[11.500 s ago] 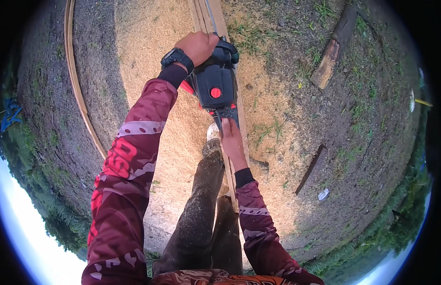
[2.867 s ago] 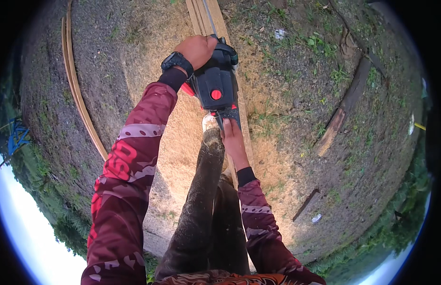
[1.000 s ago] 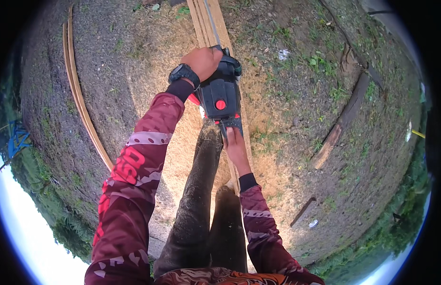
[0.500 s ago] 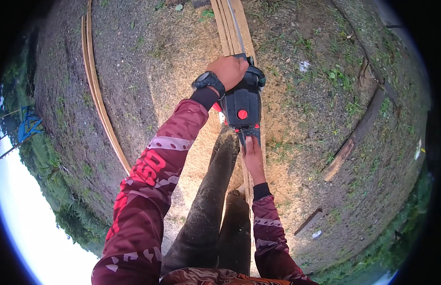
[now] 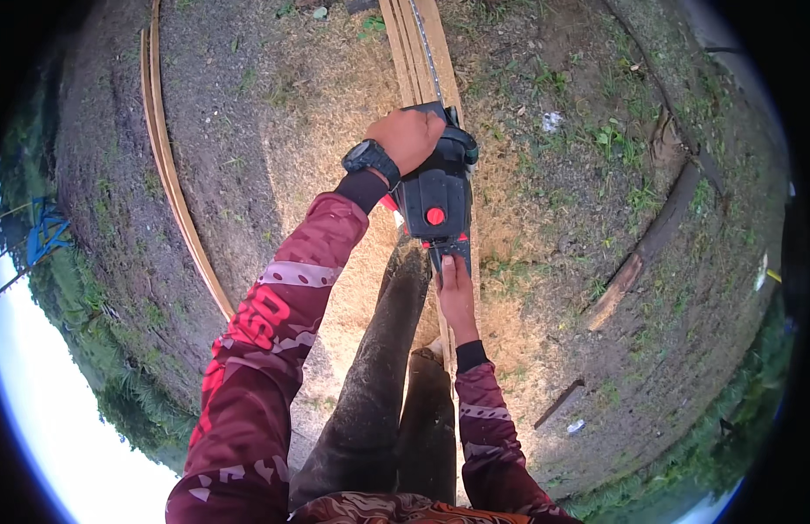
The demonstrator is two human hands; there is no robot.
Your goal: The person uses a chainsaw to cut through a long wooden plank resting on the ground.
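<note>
I hold a black chainsaw (image 5: 435, 196) with a red knob over a long wooden plank (image 5: 422, 44) that lies on sawdust-covered ground. My left hand (image 5: 407, 138), a black watch on its wrist, grips the front handle on top of the saw. My right hand (image 5: 456, 293) is closed on the rear handle, just below the saw body. The saw bar (image 5: 429, 57) runs forward along the plank, its tip near the top edge. My dark trouser legs stand directly under the saw, partly hiding the plank's near end.
Thin curved wooden strips (image 5: 174, 183) lie on the dirt at the left. A log piece (image 5: 649, 240) and a short stick (image 5: 558, 403) lie on the grassy ground at the right. A blue frame (image 5: 43, 240) stands at the far left. Sawdust (image 5: 335, 113) covers the middle.
The view has shifted, so the saw and both hands sit further right in the picture than a second ago. Both hands keep their grip on the saw along the plank.
</note>
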